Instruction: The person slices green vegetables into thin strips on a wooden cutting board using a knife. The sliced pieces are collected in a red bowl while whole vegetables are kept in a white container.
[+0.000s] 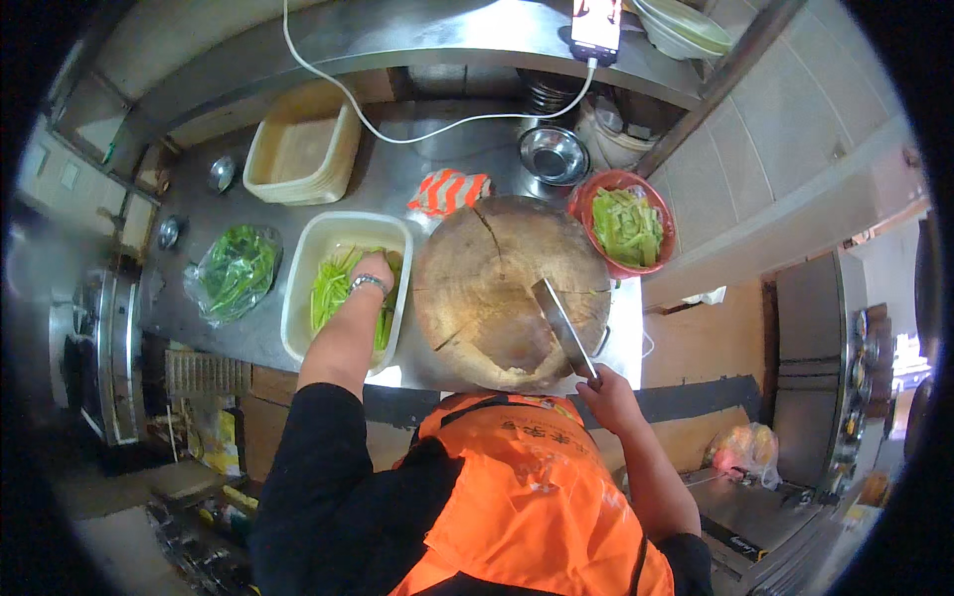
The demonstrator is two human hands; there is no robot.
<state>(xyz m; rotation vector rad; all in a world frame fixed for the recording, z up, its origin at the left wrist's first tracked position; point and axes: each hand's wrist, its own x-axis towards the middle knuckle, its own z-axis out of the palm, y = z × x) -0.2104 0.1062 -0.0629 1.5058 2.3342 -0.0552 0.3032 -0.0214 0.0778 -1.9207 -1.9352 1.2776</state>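
Observation:
My left hand [372, 270] reaches down into a white plastic tub [295, 298] among long green vegetable stalks [333, 287]. Its fingers are partly hidden, so whether they grip any stalks does not show. In my right hand [610, 400] is the handle of a cleaver [564, 328]. The blade lies slanted over the right part of a round wooden chopping block [477, 276], which has cracks running in from its rim. At the block's upper right stands a red plastic basket [580, 200] holding cut green pieces [626, 227].
Left of the tub lies a clear bag of leafy greens [237, 272]. Behind are stacked cream tubs [298, 149], an orange-striped cloth [449, 192] and steel bowls [554, 155]. A white cable [447, 132] hangs from a phone [596, 30] on the steel shelf [447, 37]. A tiled wall [775, 149] bounds the right.

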